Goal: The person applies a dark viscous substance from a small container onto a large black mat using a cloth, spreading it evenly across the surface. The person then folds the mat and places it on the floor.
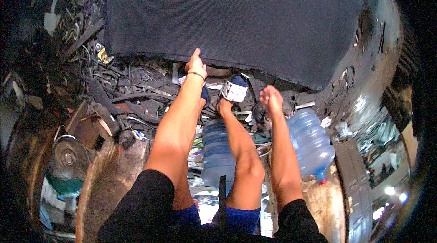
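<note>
Left fingers [197, 53]: one digit points up over the near edge of the sheet; the rest are bunched below it, so how far they are open, and whether they have hold of anything, cannot be told.
Right fingers [269, 90]: curled in toward your palm; whether anything is inside them cannot be made out.
Left hand [196, 65]: in front of the sheet's near edge, contact unclear, with a thin dark wristband [195, 74] behind it.
Right hand [273, 101]: well apart from your left, over the scraps, nearer to you than the sheet's edge.
Black sheet: the broad, finely ribbed sheet [232, 20] fills the ground ahead of you, its near edge running just beyond your hands.
Scraps: dark strips and offcuts [145, 83] lie tangled along that edge and up its left side.
Feet: your right foot wears a slipper with a pale, patterned strap [234, 91], between your hands.
Jugs: one clear blue jug [312, 140] lies beside your right forearm; another bluish jug [214, 147] is partly behind your right leg.
Far left: a round fan [68, 157] stands beside a worn board [116, 170].
</note>
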{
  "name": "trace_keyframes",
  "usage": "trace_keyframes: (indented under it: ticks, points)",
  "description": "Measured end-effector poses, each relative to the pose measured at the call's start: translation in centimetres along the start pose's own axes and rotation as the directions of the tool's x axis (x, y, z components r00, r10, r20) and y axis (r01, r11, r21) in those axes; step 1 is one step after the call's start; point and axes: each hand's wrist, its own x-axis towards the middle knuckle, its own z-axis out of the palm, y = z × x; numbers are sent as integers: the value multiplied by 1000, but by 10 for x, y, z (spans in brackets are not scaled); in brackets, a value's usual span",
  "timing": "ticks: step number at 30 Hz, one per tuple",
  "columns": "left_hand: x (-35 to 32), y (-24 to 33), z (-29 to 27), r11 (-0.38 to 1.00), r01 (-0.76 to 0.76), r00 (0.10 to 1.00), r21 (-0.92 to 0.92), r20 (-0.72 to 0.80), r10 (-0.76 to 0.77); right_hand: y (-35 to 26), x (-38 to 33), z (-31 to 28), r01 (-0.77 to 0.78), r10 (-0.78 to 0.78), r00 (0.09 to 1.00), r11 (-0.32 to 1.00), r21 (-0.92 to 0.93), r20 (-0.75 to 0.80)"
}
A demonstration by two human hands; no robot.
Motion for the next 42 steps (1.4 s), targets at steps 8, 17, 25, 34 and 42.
trace_keyframes:
  ticks: [8,17,25,34,42]
  points:
    - [-171,60,17,876,-483,720,-20,559,410,-70,40,-52,-22,91,991,831,556,-96]
    - [-305,115,14,573,-819,414,32,724,552,-185,-7,-107,141,-69,988,781,608,-140]
    - [-373,84,-197,771,-636,660,-31,496,564,-154,-279,-111,367,-254,930,698,615,-266]
    - [-605,194,-161,538,-787,402,-302,410,819,-357,-447,-107,736,-648,673,540,408,-357]
    - [-532,298,63,513,-837,269,-190,672,689,-509,-257,-10,844,-856,441,294,449,-269]
